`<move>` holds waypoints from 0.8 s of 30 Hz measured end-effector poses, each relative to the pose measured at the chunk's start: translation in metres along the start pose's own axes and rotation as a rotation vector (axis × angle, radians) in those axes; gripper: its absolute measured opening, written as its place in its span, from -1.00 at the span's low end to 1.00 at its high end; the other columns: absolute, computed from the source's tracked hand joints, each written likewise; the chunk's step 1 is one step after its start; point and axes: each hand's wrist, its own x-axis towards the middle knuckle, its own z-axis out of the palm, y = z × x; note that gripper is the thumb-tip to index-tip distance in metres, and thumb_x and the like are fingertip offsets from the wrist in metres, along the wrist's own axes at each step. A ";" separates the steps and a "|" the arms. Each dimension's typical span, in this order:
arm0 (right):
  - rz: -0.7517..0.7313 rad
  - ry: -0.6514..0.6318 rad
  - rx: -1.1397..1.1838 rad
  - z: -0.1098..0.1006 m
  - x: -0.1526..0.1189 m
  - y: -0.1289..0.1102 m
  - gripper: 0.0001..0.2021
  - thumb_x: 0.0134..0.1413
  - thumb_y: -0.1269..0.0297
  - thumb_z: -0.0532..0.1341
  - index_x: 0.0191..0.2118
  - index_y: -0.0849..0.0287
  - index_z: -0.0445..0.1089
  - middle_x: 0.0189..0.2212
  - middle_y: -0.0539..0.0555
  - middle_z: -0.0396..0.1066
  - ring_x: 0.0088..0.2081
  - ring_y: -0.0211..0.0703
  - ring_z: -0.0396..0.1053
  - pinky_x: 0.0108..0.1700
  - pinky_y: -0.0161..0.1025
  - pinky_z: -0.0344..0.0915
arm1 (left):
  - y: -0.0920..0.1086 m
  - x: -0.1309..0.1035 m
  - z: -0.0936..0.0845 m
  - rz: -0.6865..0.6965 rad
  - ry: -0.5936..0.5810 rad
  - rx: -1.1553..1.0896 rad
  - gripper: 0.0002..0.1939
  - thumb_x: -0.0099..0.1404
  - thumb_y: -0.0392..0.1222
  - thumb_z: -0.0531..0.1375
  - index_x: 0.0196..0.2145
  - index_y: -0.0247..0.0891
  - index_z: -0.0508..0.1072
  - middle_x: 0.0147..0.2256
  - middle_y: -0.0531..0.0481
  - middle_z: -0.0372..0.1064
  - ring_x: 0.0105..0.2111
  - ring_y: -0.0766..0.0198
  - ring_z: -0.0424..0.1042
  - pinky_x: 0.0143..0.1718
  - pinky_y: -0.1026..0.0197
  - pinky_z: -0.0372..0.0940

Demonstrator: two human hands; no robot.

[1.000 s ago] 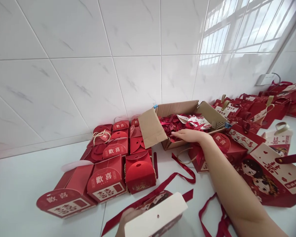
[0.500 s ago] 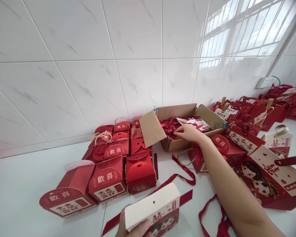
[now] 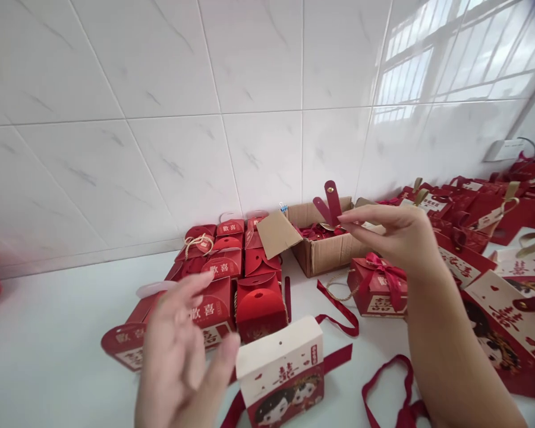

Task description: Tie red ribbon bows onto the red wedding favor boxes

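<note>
Pinched between the fingertips of my right hand [image 3: 390, 229] is a dark red strap with a gold snap [image 3: 332, 202], raised above the front of the cardboard box [image 3: 330, 252]. My left hand [image 3: 182, 356] is off any object, fingers apart and slightly blurred. Beside it a cream and red gift box [image 3: 282, 371], printed with a cartoon couple, stands on the white table. A dark red ribbon [image 3: 339, 358] sticks out from both sides of that gift box. More red pieces lie inside the cardboard box.
Several folded red boxes [image 3: 259, 303] form rows on the left. A red box with a bow [image 3: 378, 285] sits under my right forearm. Many finished gift bags [image 3: 508, 208] crowd the right. Loose ribbon [image 3: 395, 368] lies in front. White tiled wall [image 3: 178, 119] rises behind.
My right hand has come up out of the cardboard box, bringing a red strap with it. My left hand has let go of the cream and red gift box and moved left.
</note>
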 end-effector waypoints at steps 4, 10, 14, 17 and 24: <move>-0.179 -0.281 0.182 -0.002 -0.008 -0.033 -0.68 0.02 0.52 0.27 -0.17 -0.07 0.53 -0.31 -0.05 0.57 -0.26 -0.17 0.53 -0.21 -0.22 0.52 | 0.042 0.031 0.013 -0.052 -0.154 -0.219 -0.65 0.31 -0.10 0.16 0.05 -0.11 0.33 -0.08 -0.06 0.36 0.06 0.13 0.31 0.15 0.13 0.25; -0.284 -0.553 0.239 0.005 -0.013 -0.059 -0.67 0.09 0.52 0.23 -0.11 -0.05 0.50 -0.31 -0.03 0.56 -0.21 -0.18 0.52 -0.13 -0.24 0.49 | 0.045 0.035 0.027 -0.139 -0.330 -0.334 -0.66 0.34 -0.15 0.15 0.06 -0.14 0.31 -0.27 0.01 0.38 -0.19 0.34 0.41 -0.14 0.37 0.38; -0.300 -0.619 0.253 0.012 -0.016 -0.065 -0.69 0.11 0.54 0.19 -0.11 0.02 0.48 -0.30 -0.01 0.56 -0.20 -0.22 0.50 -0.16 -0.30 0.48 | 0.042 0.035 0.024 -0.075 -0.319 -0.344 -0.80 0.31 -0.23 0.19 -0.10 -0.12 0.42 -0.30 0.06 0.39 -0.23 0.40 0.39 -0.16 0.43 0.35; -0.320 -0.671 0.243 0.016 -0.017 -0.066 -0.71 0.14 0.56 0.15 -0.13 0.04 0.46 -0.30 -0.01 0.54 -0.19 -0.24 0.48 -0.14 -0.30 0.45 | 0.041 0.035 0.023 -0.032 -0.282 -0.351 -0.88 0.29 -0.29 0.21 -0.22 -0.12 0.44 -0.31 0.10 0.40 -0.31 0.43 0.39 -0.25 0.43 0.35; -0.171 -0.537 0.069 0.024 -0.023 -0.068 -0.78 0.02 0.30 0.33 -0.21 0.06 0.32 -0.32 -0.01 0.45 -0.27 -0.20 0.43 -0.27 -0.28 0.41 | 0.034 0.036 0.023 0.132 -0.296 -0.337 -0.84 0.24 -0.45 0.21 -0.34 -0.19 0.47 -0.34 0.04 0.43 -0.27 0.31 0.44 -0.22 0.27 0.39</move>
